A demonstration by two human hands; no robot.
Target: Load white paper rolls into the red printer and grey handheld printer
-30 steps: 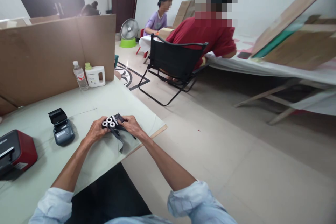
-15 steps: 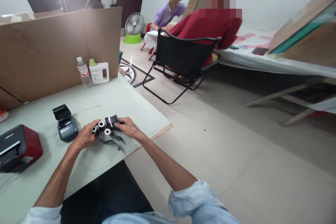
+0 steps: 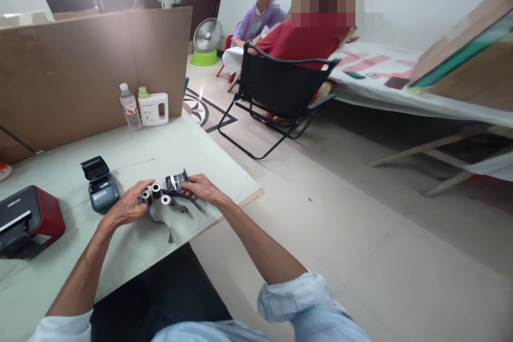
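On the pale tabletop, my left hand (image 3: pixel 130 204) has its fingers curled round a small roll of dark ribbon with a white core (image 3: pixel 146 196). A second such roll (image 3: pixel 156 190) touches its fingertips, and a third roll (image 3: pixel 165 200) lies just to the right. Loose dark strips (image 3: pixel 163 223) trail from the rolls toward the table's near edge. My right hand (image 3: pixel 199 188) pinches a shiny dark packet with pale markings (image 3: pixel 176 180), right behind the rolls. One dark strip passes below its fingers.
Left of my hands stand a small printer with its lid up (image 3: pixel 103 192) and a larger red-and-black machine (image 3: pixel 30 222). A water bottle (image 3: pixel 130 109) and a white jug (image 3: pixel 154 110) stand by a cardboard panel (image 3: pixel 92 75). Two people sit beyond, near a folding chair (image 3: pixel 280 83).
My right hand has shifted slightly up and right with the packet, tilting it. The strip from the left roll hangs lower, and another strip now stretches rightward below my right hand.
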